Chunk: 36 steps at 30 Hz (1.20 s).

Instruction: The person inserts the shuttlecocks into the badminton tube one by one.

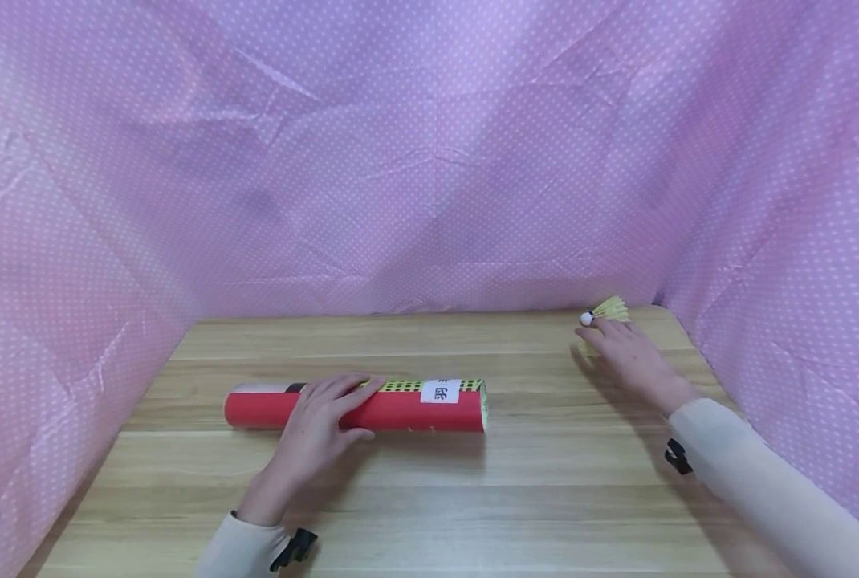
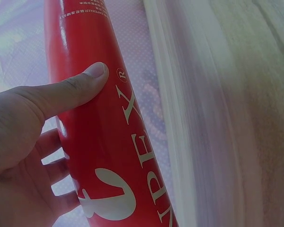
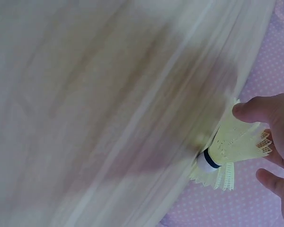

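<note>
A red shuttlecock tube (image 1: 401, 416) with a yellow-and-black checked strip and a white label lies crosswise on the table, left of centre. My left hand (image 1: 321, 417) grips its middle, the thumb on the near red side and the fingers over the top. White letters show on the tube (image 2: 104, 137) in the left wrist view. At the far right, my right hand (image 1: 632, 357) is at two yellow shuttlecocks. Its thumb and fingers close round the skirt of one shuttlecock (image 3: 236, 142), with a white, dark-banded base. The other shuttlecock (image 3: 225, 178) is partly hidden behind it.
The light wood table (image 1: 415, 498) has its back edge just beyond the shuttlecocks. Pink dotted cloth (image 1: 429, 160) hangs along the back and both sides, close to the right hand. Black straps (image 1: 678, 456) sit at the sleeve cuffs.
</note>
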{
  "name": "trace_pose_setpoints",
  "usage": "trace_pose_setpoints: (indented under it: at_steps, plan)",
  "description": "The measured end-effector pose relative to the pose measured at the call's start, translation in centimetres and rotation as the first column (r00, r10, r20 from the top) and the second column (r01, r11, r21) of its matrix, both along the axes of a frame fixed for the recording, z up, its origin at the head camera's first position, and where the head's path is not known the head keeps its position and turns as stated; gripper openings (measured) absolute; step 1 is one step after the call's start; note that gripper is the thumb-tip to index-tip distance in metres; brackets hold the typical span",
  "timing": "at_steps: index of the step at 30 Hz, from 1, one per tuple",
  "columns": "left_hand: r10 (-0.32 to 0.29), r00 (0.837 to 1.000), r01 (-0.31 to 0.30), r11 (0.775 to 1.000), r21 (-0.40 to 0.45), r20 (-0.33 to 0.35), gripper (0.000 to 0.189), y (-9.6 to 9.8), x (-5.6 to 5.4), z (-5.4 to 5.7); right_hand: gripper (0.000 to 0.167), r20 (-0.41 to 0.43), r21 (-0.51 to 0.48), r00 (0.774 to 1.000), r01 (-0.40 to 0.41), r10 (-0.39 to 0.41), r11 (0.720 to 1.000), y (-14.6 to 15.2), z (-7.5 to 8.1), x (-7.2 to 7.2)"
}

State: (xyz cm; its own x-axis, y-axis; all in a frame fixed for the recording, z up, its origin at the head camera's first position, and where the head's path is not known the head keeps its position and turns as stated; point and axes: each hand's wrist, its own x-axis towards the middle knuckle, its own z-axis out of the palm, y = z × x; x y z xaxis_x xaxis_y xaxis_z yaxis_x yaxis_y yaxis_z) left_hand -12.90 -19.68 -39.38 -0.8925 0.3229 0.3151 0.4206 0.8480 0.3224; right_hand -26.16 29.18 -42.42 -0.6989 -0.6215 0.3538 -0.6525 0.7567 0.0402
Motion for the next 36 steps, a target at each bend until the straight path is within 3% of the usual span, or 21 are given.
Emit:
trace_pose_setpoints:
  at_steps: [8,12,15,17,21,23,26,30,33,36]
  plan:
    - [0.004,1.0,-0.004,1.0,-0.003,0.004,0.085,0.0,-0.1,0.1,0.062,0.039,-0.124,0.999,0.04,-0.035,0.992,-1.0,0.9,0.3]
    - [0.012,1.0,-0.012,1.0,-0.003,0.015,0.087,0.0,-0.1,0.3,0.061,0.108,-0.27,0.991,0.102,-0.075,0.958,-2.0,1.3,0.7]
    - [0.012,1.0,-0.012,1.0,-0.002,0.018,0.087,0.1,-0.1,0.3,0.056,0.169,-0.394,0.983,0.134,-0.072,0.909,-2.7,1.5,1.0]
    - [0.01,1.0,-0.01,1.0,-0.001,0.018,0.087,0.1,-0.1,0.3,0.053,0.241,-0.488,0.969,0.165,-0.049,0.857,-3.1,1.6,1.3]
    - [0.004,1.0,-0.004,1.0,-0.001,0.012,0.086,0.1,-0.1,0.3,0.05,0.407,-0.616,0.913,0.263,0.014,0.743,-3.4,1.7,1.6]
    - [0.001,1.0,-0.001,1.0,0.002,0.011,0.086,0.1,-0.1,0.2,0.052,0.479,-0.633,0.877,0.313,0.041,0.707,-3.3,1.8,1.9]
    - [-0.001,1.0,0.001,1.0,0.007,0.011,0.085,0.1,-0.1,0.1,0.057,0.551,-0.62,0.832,0.357,0.064,0.698,-2.9,1.9,2.1]
    - [-0.005,1.0,0.005,1.0,0.01,0.003,0.084,0.0,-0.1,0.0,0.065,0.602,-0.583,0.794,0.368,0.081,0.725,-1.9,2.1,2.2]
    - [-0.009,1.0,0.009,1.0,0.007,-0.002,0.084,0.0,-0.1,0.0,0.07,0.616,-0.554,0.783,0.354,0.085,0.754,-1.1,2.1,2.3]
    - [-0.011,1.0,0.011,1.0,0.001,-0.003,0.084,0.0,-0.2,0.1,0.071,0.613,-0.53,0.786,0.335,0.079,0.779,-0.5,2.2,2.3]
